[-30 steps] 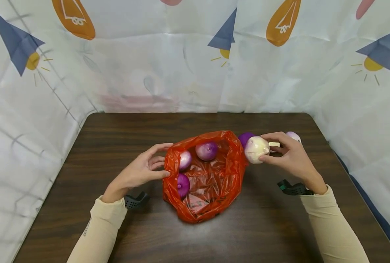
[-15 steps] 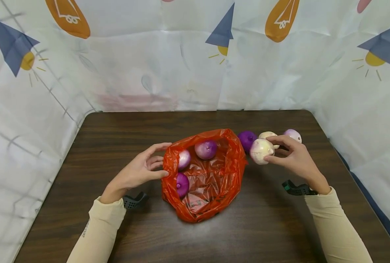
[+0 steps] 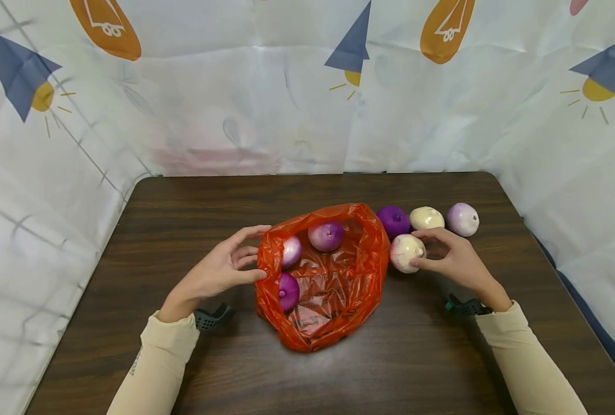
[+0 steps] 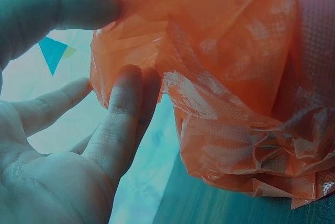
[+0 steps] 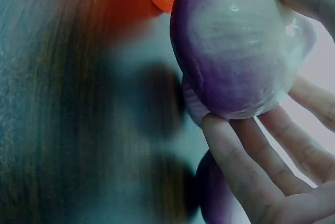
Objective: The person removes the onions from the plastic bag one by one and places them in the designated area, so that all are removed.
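While the person's left hand [image 3: 212, 270] grips the side of the red plastic bag [image 3: 373, 271] between thumb and fingers, its mouth gapes upward on the dark wooden table [image 3: 317, 383]. I can see three onions inside: a purple-and-white one [image 3: 325, 237] toward the back, a pale one [image 3: 291, 252] against the left wall, and a violet one [image 3: 289, 293] in front of that. Just outside the bag's right side, the right hand [image 3: 457, 257] holds a whitish onion [image 3: 406, 253] flushed with purple, thumb on one side and fingertips on the other; I can't tell whether it touches the tabletop. Behind it sit a deep purple onion [image 3: 393, 221], a cream one [image 3: 426, 218] and a lilac one [image 3: 463, 219], roughly in a row. Dark bands [image 3: 214, 316] circle both wrists.
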Tool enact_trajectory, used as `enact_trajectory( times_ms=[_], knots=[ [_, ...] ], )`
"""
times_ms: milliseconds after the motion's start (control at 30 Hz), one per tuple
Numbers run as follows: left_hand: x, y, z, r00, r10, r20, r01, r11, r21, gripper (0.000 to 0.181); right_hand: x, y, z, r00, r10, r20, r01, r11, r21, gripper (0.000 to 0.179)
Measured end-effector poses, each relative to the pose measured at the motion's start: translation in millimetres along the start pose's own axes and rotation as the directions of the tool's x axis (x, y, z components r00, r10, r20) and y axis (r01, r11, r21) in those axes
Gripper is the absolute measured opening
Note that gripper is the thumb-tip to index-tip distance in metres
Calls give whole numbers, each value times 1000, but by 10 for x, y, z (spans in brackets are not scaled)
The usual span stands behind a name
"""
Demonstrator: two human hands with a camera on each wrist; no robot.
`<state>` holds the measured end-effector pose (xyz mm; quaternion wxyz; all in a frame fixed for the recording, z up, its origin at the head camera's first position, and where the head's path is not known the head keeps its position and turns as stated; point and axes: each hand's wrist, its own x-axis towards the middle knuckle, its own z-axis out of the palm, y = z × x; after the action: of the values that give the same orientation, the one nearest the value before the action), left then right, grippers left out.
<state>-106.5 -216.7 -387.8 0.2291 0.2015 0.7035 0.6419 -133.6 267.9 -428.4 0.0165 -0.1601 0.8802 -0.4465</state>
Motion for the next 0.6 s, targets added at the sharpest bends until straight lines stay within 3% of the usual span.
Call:
enact_trajectory(
  times_ms=[300, 600],
  knots=[
    [-9, 1, -4, 1000, -14, -13, 14, 999, 37, 79, -18, 78, 25, 999, 35, 1, -35, 999, -11, 49],
    [-4, -6, -1, 1000, -12, -12, 12, 1000, 20, 79, 3, 141, 48, 996, 60, 63, -61, 998, 13, 46]
  ],
)
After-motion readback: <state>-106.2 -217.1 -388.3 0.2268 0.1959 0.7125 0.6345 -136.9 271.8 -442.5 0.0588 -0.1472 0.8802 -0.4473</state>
